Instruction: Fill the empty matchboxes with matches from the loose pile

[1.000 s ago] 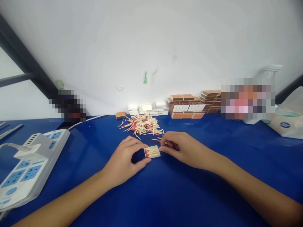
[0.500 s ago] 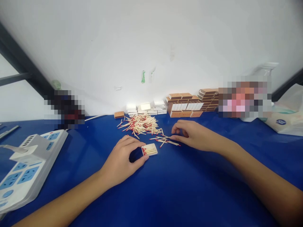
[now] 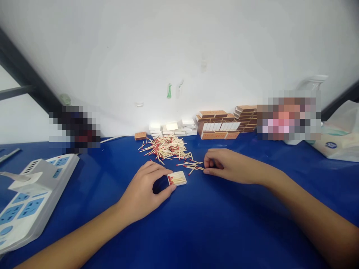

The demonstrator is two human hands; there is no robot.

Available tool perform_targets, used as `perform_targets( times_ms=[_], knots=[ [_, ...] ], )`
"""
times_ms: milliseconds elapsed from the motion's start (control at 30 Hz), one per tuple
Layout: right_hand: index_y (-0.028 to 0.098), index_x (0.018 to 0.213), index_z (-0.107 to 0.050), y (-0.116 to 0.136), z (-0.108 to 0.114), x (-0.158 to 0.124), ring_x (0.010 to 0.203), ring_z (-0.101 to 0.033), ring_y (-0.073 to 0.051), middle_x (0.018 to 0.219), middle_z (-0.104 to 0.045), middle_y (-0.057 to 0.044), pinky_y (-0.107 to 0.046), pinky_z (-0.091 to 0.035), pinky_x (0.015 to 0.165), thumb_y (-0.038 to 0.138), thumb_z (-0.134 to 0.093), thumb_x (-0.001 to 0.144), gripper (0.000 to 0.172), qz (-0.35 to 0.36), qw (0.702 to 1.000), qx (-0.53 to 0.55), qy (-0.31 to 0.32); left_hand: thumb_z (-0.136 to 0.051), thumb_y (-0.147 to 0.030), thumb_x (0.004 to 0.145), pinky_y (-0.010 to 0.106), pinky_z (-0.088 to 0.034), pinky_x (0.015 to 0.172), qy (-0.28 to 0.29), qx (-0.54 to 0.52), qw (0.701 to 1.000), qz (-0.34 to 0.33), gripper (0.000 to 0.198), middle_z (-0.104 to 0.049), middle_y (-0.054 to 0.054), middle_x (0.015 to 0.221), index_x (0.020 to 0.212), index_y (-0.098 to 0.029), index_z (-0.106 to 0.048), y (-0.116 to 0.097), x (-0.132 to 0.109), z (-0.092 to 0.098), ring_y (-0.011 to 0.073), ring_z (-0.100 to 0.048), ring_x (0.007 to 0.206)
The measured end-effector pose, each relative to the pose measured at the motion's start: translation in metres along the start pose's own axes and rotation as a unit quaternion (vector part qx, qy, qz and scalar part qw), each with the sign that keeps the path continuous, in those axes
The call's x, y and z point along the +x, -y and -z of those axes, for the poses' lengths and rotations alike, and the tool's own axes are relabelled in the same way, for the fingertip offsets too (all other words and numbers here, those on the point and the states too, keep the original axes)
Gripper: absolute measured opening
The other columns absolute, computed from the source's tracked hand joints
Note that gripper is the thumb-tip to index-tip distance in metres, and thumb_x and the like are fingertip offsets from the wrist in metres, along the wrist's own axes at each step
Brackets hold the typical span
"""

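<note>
A small open matchbox tray (image 3: pixel 177 178) with red-tipped matches inside lies on the blue table (image 3: pixel 196 224). My left hand (image 3: pixel 146 192) pinches the tray's left end between thumb and fingers. My right hand (image 3: pixel 224 165) rests just right of the tray, fingers curled and pinched on a few loose matches (image 3: pixel 193 166) at the near edge of the heap. Behind them spreads a pile of loose matches (image 3: pixel 165 147).
White inner trays (image 3: pixel 174 129) and stacked brown matchbox sleeves (image 3: pixel 224 123) line the wall. A single brown box (image 3: pixel 140 136) lies left of them. A white and blue power strip (image 3: pixel 30 194) sits at the left. A plastic bag (image 3: pixel 336 138) lies at the far right.
My right hand left the tray, reached toward the pile, then drew back slightly and closed its fingers on a few loose matches. My left hand stayed on the tray.
</note>
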State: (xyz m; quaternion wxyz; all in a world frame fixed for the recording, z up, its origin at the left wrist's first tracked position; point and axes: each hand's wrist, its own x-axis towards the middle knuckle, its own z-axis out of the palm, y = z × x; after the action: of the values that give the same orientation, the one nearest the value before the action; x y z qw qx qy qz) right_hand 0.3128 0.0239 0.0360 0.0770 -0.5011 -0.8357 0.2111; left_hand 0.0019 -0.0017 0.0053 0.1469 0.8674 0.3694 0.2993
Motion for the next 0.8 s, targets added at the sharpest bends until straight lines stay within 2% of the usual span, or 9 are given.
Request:
perform_targets(
  times_ms=[300,600,800],
  knots=[
    [0.021,0.088,-0.064,0.001,-0.002,0.002,0.072,-0.058,-0.018,0.085,-0.068,-0.005,-0.031,-0.042,0.063,0.040,-0.061,0.097,0.021,-0.013,1.000,0.028,-0.006,-0.074,-0.032,0.093,0.046,-0.052,0.099,0.003,0.002,1.000,0.003,0.023,-0.075,0.004,0.110,0.115,-0.025,-0.073,0.000,0.000,0.000,0.0238,-0.067,0.102],
    [0.021,0.087,-0.064,0.005,-0.011,0.007,0.071,-0.056,-0.017,0.083,-0.066,-0.003,-0.030,-0.041,0.064,0.039,-0.060,0.099,0.022,0.023,0.998,0.030,-0.059,-0.074,-0.032,0.094,0.046,-0.052,0.097,0.004,0.005,1.000,-0.001,0.024,-0.075,0.004,0.110,0.116,-0.025,-0.073,-0.001,-0.001,0.001,0.0234,-0.066,0.101],
    [0.021,0.087,-0.063,0.004,-0.012,0.008,0.072,-0.057,-0.017,0.084,-0.067,-0.004,-0.031,-0.041,0.065,0.037,-0.057,0.100,0.022,0.019,0.997,0.033,-0.064,-0.073,-0.033,0.094,0.046,-0.052,0.097,0.005,0.008,1.000,0.002,0.024,-0.074,0.004,0.110,0.117,-0.026,-0.073,0.000,-0.001,0.000,0.0238,-0.066,0.102]
  ],
)
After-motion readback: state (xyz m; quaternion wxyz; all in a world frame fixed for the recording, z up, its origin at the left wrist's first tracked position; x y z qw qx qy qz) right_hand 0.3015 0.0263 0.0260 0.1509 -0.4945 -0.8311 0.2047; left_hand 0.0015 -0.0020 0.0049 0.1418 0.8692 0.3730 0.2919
